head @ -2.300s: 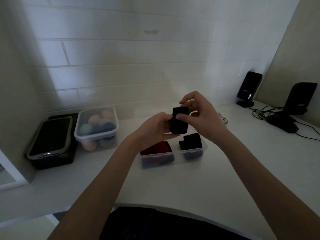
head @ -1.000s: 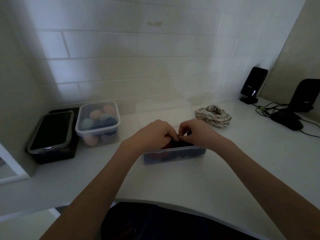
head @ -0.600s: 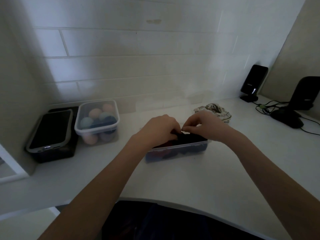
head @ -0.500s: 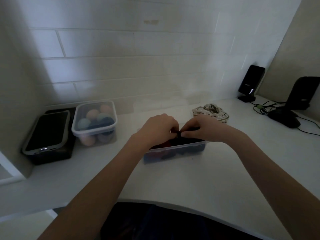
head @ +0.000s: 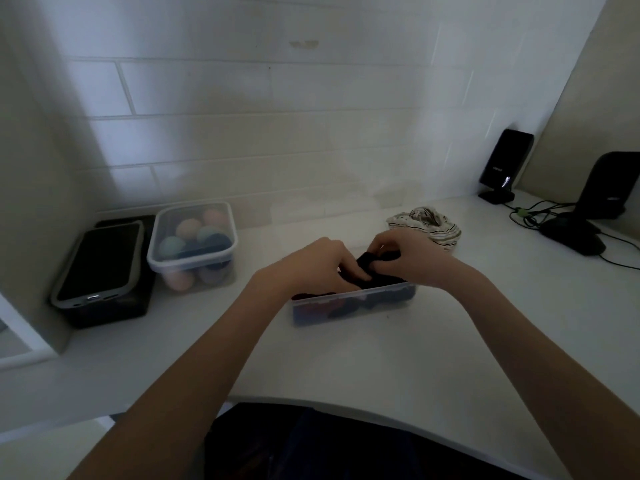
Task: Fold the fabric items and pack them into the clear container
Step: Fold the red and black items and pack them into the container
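Both the left hand [head: 320, 263] and right hand [head: 407, 256] pinch a folded black fabric piece [head: 372, 263], tucking it into the nearly full clear container [head: 353, 304] on the table [head: 381, 362], while a striped cloth [head: 427, 226] behind waits unfolded.

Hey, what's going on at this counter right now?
A person is packing folded fabric into a clear container on the white counter. Both the left hand and the right hand grip a black fabric piece and tuck it in beside red and dark pieces. A striped cloth sits unpacked behind the container.
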A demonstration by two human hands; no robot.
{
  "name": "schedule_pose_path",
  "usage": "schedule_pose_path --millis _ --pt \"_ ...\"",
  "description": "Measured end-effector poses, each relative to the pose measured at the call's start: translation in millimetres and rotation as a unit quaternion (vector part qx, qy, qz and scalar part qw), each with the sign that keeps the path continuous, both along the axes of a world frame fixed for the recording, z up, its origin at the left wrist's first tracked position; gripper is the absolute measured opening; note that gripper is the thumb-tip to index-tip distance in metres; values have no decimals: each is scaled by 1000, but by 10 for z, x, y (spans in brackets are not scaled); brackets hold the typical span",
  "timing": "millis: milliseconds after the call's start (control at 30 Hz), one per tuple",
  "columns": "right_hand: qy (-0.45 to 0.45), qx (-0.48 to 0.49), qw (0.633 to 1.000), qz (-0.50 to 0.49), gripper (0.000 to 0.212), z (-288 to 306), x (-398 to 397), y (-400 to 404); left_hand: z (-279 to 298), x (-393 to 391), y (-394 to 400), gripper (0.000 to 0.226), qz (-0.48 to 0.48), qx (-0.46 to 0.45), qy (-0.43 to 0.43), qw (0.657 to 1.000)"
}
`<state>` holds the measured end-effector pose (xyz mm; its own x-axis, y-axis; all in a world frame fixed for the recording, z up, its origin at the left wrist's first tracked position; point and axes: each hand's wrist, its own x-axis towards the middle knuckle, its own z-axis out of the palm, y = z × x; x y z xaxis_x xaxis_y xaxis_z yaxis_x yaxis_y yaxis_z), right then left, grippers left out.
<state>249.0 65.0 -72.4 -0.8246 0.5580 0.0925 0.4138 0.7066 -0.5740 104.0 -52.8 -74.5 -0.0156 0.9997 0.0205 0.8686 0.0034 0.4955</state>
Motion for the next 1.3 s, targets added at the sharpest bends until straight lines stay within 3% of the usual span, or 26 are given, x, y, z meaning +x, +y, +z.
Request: schedule_pose_path --millis 200,400,600,767,967,1067,1133,1200,1300 --pt "-11 5 999 34 7 20 27 -22 -17 43 94 16 -52 -70 64 994" --pt "5 43 998 48 17 6 61 -28 -26 56 53 11 -15 -16 58 998" --pt "-10 57 997 41 14 47 29 -70 92 -2 31 10 -39 -92 73 992" --pt "-22 53 998 37 19 78 12 -87 -35 88 31 1 -8 -11 47 999" --pt "-98 34 993 59 13 94 52 -104 31 22 34 11 -16 -50 59 997" --pt "-141 42 986 75 5 96 33 -114 114 -50 -29 16 54 69 -34 996" --pt "-169 38 980 92 10 123 21 -119 138 -44 -53 18 76 112 -94 986" --pt "-199 28 974 107 21 180 30 -101 101 8 -47 16 58 51 -78 994" --pt "-191 -13 973 127 18 269 127 -49 -13 54 -29 28 60 -40 -12 997"
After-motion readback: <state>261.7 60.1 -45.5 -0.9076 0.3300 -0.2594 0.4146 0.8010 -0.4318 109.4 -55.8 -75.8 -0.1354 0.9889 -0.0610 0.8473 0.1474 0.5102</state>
